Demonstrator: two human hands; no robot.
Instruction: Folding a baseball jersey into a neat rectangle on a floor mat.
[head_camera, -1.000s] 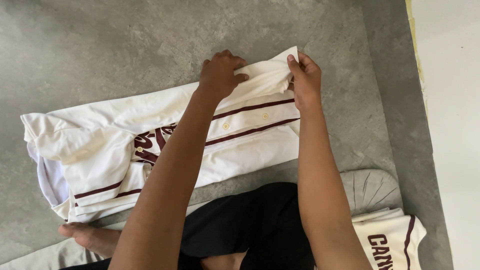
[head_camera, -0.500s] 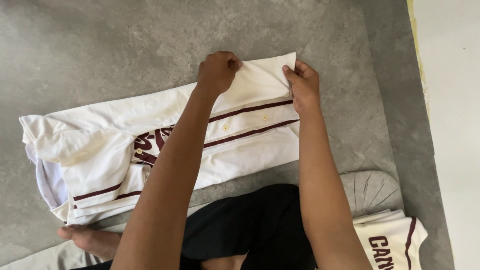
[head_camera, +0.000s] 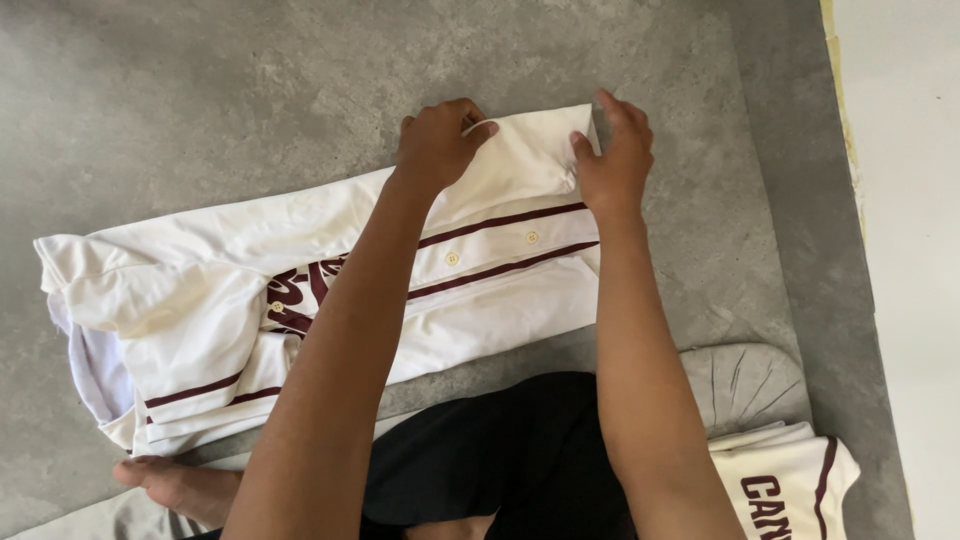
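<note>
Lying flat across the grey concrete floor (head_camera: 200, 110), a white button-up jersey (head_camera: 230, 260) with dark maroon piping stretches from the left of the view toward the upper middle. Its hem end points away from the person, and both hands work at that far edge. The left hand (head_camera: 437, 143) curls over the top corner of the fabric, fingers bent and thumb pointing right, its grip narrow and closed on a fold of the jersey. The right hand (head_camera: 615, 160) stands just beside it at the opposite corner, thumb and fingers pinching the cloth at the edge, the index finger raised; how much fabric sits inside that grip is hard to judge from this angle. Between the two hands the hem is lifted slightly off the floor and turned over.

Two maroon stripes run along the button placket, with small pale buttons (head_camera: 452, 259) between them, and part of a maroon chest design shows beside the left forearm. The collar end, at the far left, is rumpled.

Nearer the camera, black trousers (head_camera: 500, 450) cover the person's lap, and a bare foot (head_camera: 175, 487) rests on the floor at the lower left. A second folded white garment (head_camera: 790, 480) with maroon lettering lies at the lower right, touching a grey ribbed cushion (head_camera: 745, 385).
</note>
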